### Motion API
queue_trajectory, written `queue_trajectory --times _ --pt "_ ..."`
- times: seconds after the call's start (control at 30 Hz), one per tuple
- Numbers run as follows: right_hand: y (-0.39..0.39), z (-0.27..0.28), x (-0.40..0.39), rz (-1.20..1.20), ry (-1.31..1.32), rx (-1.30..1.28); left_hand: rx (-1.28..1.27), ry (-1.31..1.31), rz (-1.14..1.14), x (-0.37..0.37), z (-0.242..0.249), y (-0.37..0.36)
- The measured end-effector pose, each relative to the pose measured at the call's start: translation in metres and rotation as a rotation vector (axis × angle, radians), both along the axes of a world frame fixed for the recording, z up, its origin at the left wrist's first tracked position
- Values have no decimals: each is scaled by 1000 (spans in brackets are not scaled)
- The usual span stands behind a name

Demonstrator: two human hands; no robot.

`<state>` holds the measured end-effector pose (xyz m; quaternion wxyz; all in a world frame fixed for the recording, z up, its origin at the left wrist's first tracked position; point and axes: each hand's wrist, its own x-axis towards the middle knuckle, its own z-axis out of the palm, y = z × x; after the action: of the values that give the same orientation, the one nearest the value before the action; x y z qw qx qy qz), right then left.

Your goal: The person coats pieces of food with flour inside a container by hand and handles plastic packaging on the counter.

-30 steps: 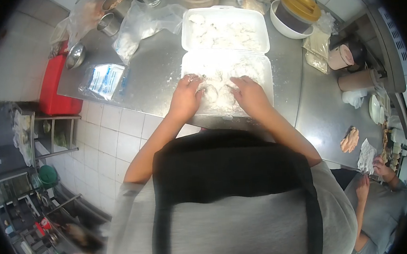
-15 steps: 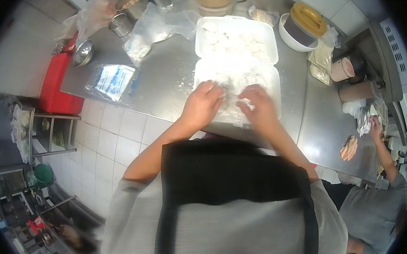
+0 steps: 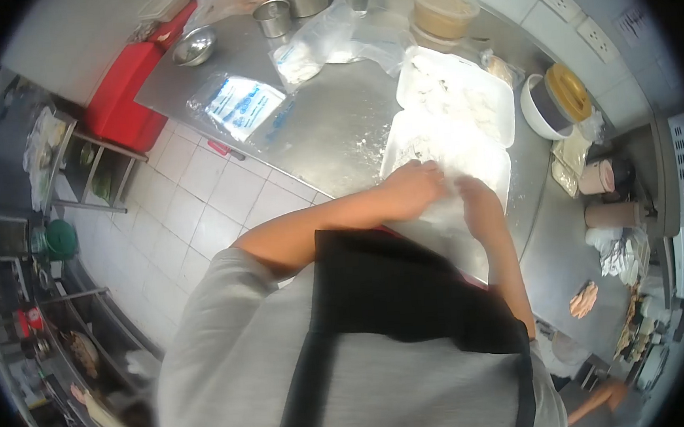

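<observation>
A white foam container (image 3: 509,172) lies unfolded on the steel table, with white flour-like powder (image 3: 432,140) in both halves. My left hand (image 3: 418,189) is over the near half, fingers curled and pressed together. Close beside it, my right hand (image 3: 479,205) is also closed, its fingertips turned toward the left hand and slightly blurred. Whatever lies between the fingers of either hand is too hidden to make out. Powder is scattered on the table left of the container.
A blue-printed plastic packet (image 3: 245,107), a metal bowl (image 3: 195,47) and a bag of white powder (image 3: 297,62) lie to the left. Behind stands a round tub (image 3: 445,9). At right are a white bowl (image 3: 540,120), a piece of raw meat (image 3: 584,300) and another person's arm (image 3: 601,400).
My view has turned, so the table and container appear further right. My hands have come closer together over the powder. The other person's hand has left the foil-like bundle on the right.
</observation>
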<state>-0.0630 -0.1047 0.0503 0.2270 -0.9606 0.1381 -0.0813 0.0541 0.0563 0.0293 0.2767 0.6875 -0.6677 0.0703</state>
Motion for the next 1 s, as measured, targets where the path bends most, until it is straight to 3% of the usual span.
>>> queue_trajectory --times 0.03,0.1,0.13,0.2,0.23,0.33,0.37,0.47,0.53,0.6,0.7,0.8,0.83,0.87,0.93,1.0 --pt "-1 -1 1 106 -79 -84 111 76 36 -3 10 -1" --pt "1 20 4 0 61 27 334 235 102 -12 30 -2" --pt "5 29 5 -63 134 89 217 119 100 -12 22 0" --pt "-3 13 7 172 -119 -32 -17 -107 72 -16 4 4" --pt "-11 9 5 261 -246 -105 35 2 82 -18 3 2" --pt "-8 24 2 -45 -56 85 111 262 59 -19 12 3" --pt "-12 13 1 11 -106 49 88 321 70 -18 15 7" --pt "-18 -16 -6 164 -298 -67 213 205 -7 3 4 5" --pt "-13 2 -7 86 -322 -69 164 167 -6 19 33 2" --pt "-1 70 -6 -165 -230 44 207 132 50 31 101 2" --pt "15 106 -14 -435 -501 67 -118 89 14 49 138 12" --pt "21 57 -7 -430 -256 68 168 80 -206 58 110 3" --pt "12 11 -11 -253 -98 121 141 -22 -265 61 80 3" --pt "19 -4 -21 -329 -189 60 106 -124 -321 65 50 4" --pt "31 -4 -43 -483 -373 -91 189 48 -334 62 52 17" --pt "34 5 -97 -717 -375 280 660 321 107 60 78 26"
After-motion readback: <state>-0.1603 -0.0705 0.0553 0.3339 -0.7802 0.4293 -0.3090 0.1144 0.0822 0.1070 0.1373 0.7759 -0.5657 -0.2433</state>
